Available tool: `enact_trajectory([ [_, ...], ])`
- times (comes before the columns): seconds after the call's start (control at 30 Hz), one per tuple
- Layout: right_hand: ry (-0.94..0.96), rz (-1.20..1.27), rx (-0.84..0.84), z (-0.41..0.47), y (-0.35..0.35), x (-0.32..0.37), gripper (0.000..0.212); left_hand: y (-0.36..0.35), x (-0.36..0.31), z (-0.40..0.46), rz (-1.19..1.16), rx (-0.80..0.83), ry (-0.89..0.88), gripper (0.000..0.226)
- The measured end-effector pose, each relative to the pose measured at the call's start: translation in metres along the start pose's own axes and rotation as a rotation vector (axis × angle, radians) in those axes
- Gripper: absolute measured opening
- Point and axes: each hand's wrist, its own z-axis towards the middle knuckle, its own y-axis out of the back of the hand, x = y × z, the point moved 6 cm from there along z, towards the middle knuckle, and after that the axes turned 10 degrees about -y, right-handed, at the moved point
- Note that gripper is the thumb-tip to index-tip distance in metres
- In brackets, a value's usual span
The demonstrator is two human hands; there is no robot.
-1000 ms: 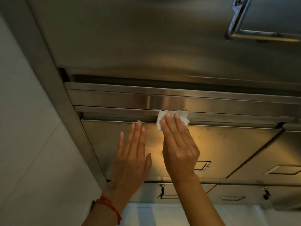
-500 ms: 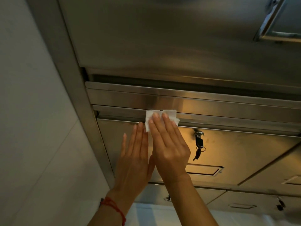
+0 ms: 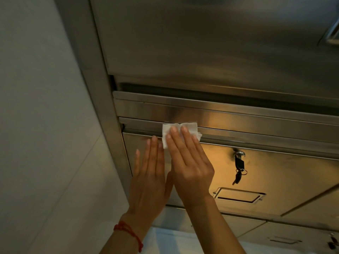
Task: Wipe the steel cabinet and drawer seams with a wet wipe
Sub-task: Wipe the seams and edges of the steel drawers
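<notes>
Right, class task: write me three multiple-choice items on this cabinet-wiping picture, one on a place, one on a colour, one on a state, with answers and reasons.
1. Where is the wet wipe?
A. on the seam above the drawer front
B. on the floor
C. draped over the recessed handle

2. What colour is the cord on the left wrist?
A. blue
B. red
C. green

3. How does the left hand lie?
A. clenched in a fist
B. pinching the keys
C. flat, fingers straight, on the drawer front

Answers: 1 A, the right hand presses the wipe there; 2 B, the cord is red; 3 C, its straight fingers rest on the steel.
</notes>
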Motion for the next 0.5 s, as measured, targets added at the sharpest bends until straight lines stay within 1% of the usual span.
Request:
enact_trajectory([
  [0.07,0.009,-0.002,-0.003,0.001,0.000,0.002,0.025,-0.001,0.003,-0.001,0.009,-0.009,0.007,0.064],
  [0.2,0.052,-0.032,0.023,-0.001,0.003,-0.007,0.026,-0.003,0.007,-0.004,0.053,-0.016,0.004,0.065],
  [0.4,-0.005,-0.064,-0.021,-0.005,0.007,-0.014,0.023,-0.004,0.009,-0.004,0.045,-0.033,0.021,0.060],
  [0.5,0.008,-0.040,-0.020,-0.003,0.003,-0.006,0.024,-0.005,0.009,-0.005,0.035,-0.042,0.022,0.063],
])
